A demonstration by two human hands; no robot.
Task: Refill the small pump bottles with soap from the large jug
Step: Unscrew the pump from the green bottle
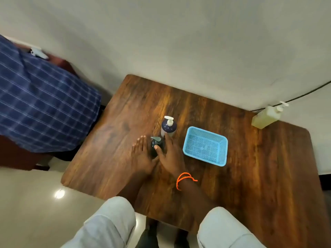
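A small dark pump bottle [157,146] is seen standing upright near the middle of the wooden worktop [250,176], flanked by both hands. The left hand [141,156] is laid against its left side with the fingers straight and together, pointing away from the person. The right hand [170,154] is placed against its right side, fingers likewise extended, the thumb lying across the bottle's near face; neither hand is seen curled round it. An orange bead bracelet [184,179] is worn on the right wrist.

Just beyond the dark bottle, and touching or nearly touching the right fingertips, a second pump bottle [169,127] with a dark blue shoulder and a white pump is set upright. To the right of both, a light blue mesh basket [222,145] is placed on the worktop, apart from the bottles. At the far right corner, a pump bottle of yellowish liquid [266,117] is stood against the wall, with a black cable [304,94] running behind it.

At the far left, a blue checked cloth [44,111] is draped over dark furniture.
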